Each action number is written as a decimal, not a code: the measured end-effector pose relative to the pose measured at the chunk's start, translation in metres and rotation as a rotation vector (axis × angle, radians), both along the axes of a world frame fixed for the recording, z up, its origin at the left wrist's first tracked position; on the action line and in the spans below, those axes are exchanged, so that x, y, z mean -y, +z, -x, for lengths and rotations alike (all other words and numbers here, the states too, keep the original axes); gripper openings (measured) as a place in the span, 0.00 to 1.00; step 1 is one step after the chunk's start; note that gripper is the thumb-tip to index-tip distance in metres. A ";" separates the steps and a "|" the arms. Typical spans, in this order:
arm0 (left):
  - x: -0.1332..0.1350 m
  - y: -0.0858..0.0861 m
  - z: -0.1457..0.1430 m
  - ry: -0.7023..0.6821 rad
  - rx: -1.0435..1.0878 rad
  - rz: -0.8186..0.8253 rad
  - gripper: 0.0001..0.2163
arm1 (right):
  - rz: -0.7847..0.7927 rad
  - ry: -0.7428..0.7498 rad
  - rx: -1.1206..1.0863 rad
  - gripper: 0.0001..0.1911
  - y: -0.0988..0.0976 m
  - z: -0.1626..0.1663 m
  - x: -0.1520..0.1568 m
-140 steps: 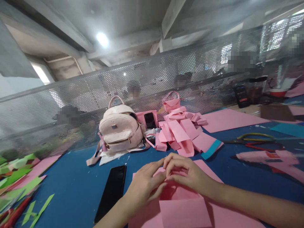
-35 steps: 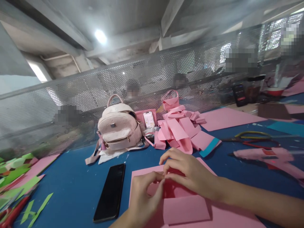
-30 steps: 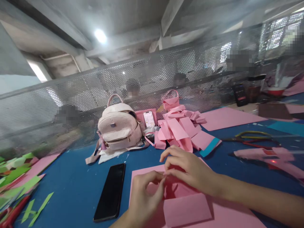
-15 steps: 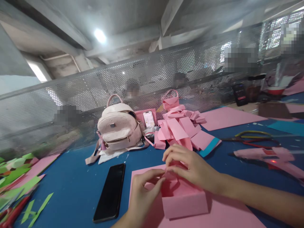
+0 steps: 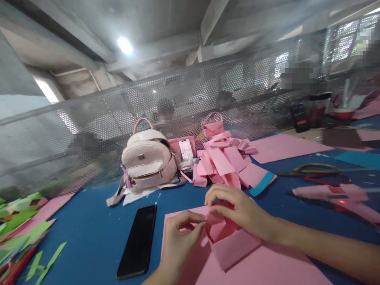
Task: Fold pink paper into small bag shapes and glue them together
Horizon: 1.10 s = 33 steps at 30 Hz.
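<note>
A small open pink paper box [image 5: 234,247] rests at an angle on a large pink sheet [image 5: 279,265]. My left hand [image 5: 184,237] pinches the box's left edge between thumb and forefinger. Curled over the far side, my right hand [image 5: 237,208] grips the upper corner, its fingertips close to those of my left hand. A folded flap shows inside the box between the hands. Part of the far wall is hidden behind my right hand.
A black phone [image 5: 138,241] lies left of the sheet. Behind stand a cream backpack [image 5: 148,158] and a heap of pink paper pieces [image 5: 219,162]. A pink glue gun [image 5: 335,196] and scissors [image 5: 314,170] lie right; green scraps [image 5: 22,221] and red-handled scissors [image 5: 22,263] lie left.
The paper box has turned, so its front wall now slants up to the right. Both hands stay on it, my right hand slightly lower than before.
</note>
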<state>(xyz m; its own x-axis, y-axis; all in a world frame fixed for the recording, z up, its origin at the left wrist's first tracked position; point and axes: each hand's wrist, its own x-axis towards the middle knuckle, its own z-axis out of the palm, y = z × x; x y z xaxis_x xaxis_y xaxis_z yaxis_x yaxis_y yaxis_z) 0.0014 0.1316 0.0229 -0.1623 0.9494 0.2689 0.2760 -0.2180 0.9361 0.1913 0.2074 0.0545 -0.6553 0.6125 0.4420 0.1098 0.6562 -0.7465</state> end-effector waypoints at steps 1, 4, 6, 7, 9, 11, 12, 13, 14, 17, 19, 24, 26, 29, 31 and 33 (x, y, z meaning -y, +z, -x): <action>0.000 0.000 0.000 -0.003 0.005 -0.008 0.04 | -0.013 -0.002 0.010 0.06 0.000 0.000 0.000; -0.002 -0.001 0.000 0.001 0.020 -0.031 0.03 | -0.055 -0.030 0.053 0.05 0.000 0.001 0.002; -0.004 -0.003 0.001 0.004 0.021 -0.033 0.03 | -0.066 -0.056 0.079 0.04 0.002 0.001 0.003; -0.004 -0.003 0.001 0.005 0.020 -0.031 0.03 | -0.066 -0.067 0.089 0.04 0.002 0.001 0.003; -0.004 -0.003 0.001 0.007 0.018 -0.024 0.03 | -0.063 -0.084 0.103 0.03 0.004 0.002 0.004; -0.004 -0.002 0.001 0.005 0.016 -0.019 0.02 | -0.052 -0.095 0.104 0.01 0.005 0.002 0.004; -0.004 -0.001 0.000 0.005 0.018 -0.017 0.01 | -0.041 -0.098 0.102 0.02 0.006 0.002 0.003; -0.003 0.000 0.000 0.005 0.023 -0.015 0.01 | -0.028 -0.101 0.102 0.04 0.006 0.002 0.003; -0.003 0.001 -0.001 0.006 0.027 -0.010 0.02 | -0.014 -0.107 0.105 0.07 0.007 0.001 0.003; -0.002 0.003 -0.002 0.022 0.019 0.015 0.07 | 0.032 -0.128 0.136 0.08 0.009 0.002 0.003; -0.002 0.004 -0.003 0.036 0.004 0.028 0.07 | 0.064 -0.133 0.147 0.05 0.010 0.003 0.004; -0.001 0.006 -0.001 0.032 0.036 0.034 0.05 | 0.129 -0.130 0.085 0.04 0.012 0.006 0.006; -0.002 0.007 0.000 0.008 0.067 0.052 0.04 | 0.149 -0.125 0.056 0.03 0.011 0.007 0.007; -0.005 0.004 0.002 -0.066 0.142 0.099 0.04 | 0.169 -0.104 0.034 0.03 0.008 0.007 0.008; -0.008 0.000 0.003 -0.123 0.204 0.131 0.07 | 0.164 -0.084 0.030 0.03 0.007 0.007 0.008; -0.010 -0.004 0.004 -0.166 0.257 0.157 0.09 | 0.150 -0.059 0.015 0.04 0.007 0.007 0.008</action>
<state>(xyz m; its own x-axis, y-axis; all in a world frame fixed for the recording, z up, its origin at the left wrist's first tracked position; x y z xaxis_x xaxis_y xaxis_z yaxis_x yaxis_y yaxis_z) -0.0031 0.1415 0.0185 -0.0455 0.9951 0.0876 -0.0006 -0.0877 0.9961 0.1843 0.1996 0.0611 -0.6219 0.7086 0.3333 0.1570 0.5299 -0.8334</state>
